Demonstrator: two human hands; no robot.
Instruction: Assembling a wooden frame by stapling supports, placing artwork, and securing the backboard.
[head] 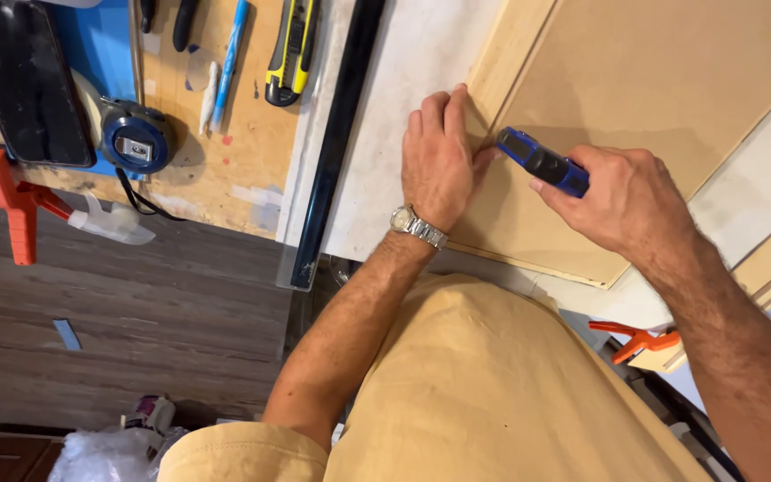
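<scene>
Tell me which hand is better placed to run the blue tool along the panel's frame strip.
Right. The right hand already grips the blue tool, its tip at the frame strip. The left hand lies flat, pressing the panel down beside the tip.

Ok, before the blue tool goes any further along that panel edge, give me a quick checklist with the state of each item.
1. Left hand flat on the tan fibreboard panel, pinning it: ok.
2. Right hand gripping the blue and black handheld tool: ok.
3. Tool tip meets the panel's raised edge strip: cannot tell, fingers partly hide it.
4. Left fingers clear of the tool tip: not ok, very close.
5. Orange spring clamp gripping the panel: cannot tell.
</scene>
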